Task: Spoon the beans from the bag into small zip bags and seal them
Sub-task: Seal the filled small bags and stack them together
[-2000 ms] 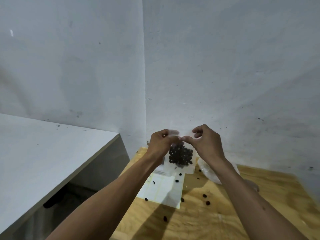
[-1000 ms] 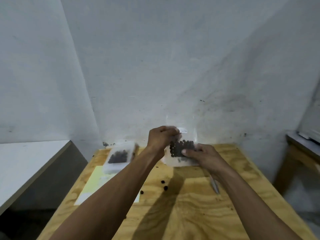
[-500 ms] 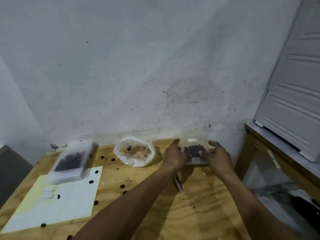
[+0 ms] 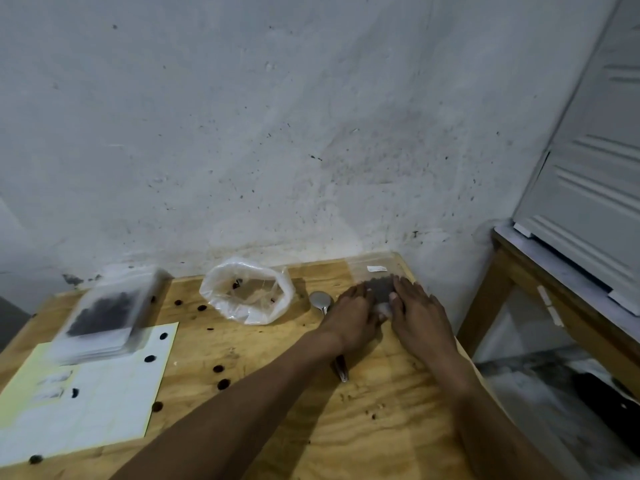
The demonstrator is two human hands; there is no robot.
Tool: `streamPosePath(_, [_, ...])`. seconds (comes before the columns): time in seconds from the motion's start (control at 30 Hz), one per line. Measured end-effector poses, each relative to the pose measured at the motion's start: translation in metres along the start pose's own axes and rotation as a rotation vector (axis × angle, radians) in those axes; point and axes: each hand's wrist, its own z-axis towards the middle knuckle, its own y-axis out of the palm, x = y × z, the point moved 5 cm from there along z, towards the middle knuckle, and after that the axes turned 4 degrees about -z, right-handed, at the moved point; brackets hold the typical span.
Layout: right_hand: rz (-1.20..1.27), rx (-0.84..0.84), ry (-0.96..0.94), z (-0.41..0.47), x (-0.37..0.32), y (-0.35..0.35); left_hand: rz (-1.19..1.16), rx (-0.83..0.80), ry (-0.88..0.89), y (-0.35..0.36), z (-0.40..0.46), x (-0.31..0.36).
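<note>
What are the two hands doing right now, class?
Left hand: open, flat, pressing on the small zip bag.
Right hand: open, flat, pressing on the same bag.

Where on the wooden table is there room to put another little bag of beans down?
The biggest bare patch is the near right, between the two forearms. The table there shows only crumbs. It is crowded at the back: the stack of filled bags, the big plastic bag, the spoon. Loose beans dot the middle, beside the paper sheet.
</note>
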Motion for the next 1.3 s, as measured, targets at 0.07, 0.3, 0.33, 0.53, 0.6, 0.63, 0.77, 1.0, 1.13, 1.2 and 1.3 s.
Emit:
streamPosePath(0.07, [-0.012,-0.006,0.01,0.001,0.001,0.002,0.004,-0.023,-0.016,0.0,0.003,0.0])
streamPosePath(0.3, [-0.007,-0.019,0.006,-0.002,0.0,0.001,-0.043,-0.031,-0.028,-0.005,0.001,0.004])
streamPosePath(0.33, [0.003,-0.017,0.009,-0.002,0.0,0.0,-0.075,-0.011,-0.017,-0.009,-0.002,0.007])
streamPosePath(0.53, [0.117,0.175,-0.019,-0.019,-0.014,-0.027,-0.201,0.363,0.105,-0.061,-0.047,0.008])
streamPosePath(0.6, [0.162,0.242,-0.102,-0.023,-0.038,-0.033,-0.222,0.535,0.098,-0.086,-0.066,-0.008])
streamPosePath(0.63, [0.201,0.289,-0.151,-0.024,-0.057,-0.038,-0.243,0.624,0.077,-0.101,-0.076,-0.018])
streamPosePath(0.77, [0.381,0.401,-0.323,-0.028,-0.157,-0.052,-0.304,0.95,-0.087,-0.155,-0.127,-0.073])
streamPosePath(1.0, [0.446,-0.05,-0.48,-0.03,-0.321,0.005,-0.054,0.858,-0.771,-0.221,-0.228,-0.209])
streamPosePath(1.13, [0.377,-0.407,-0.296,-0.038,-0.367,0.054,-0.084,0.496,-1.006,-0.208,-0.265,-0.265])
streamPosePath(1.2, [0.427,-0.492,-0.185,-0.042,-0.378,0.068,-0.181,0.459,-0.972,-0.197,-0.27,-0.281])
streamPosePath(1.3, [0.452,-0.456,-0.108,-0.039,-0.385,0.076,-0.279,0.568,-0.876,-0.192,-0.274,-0.284])
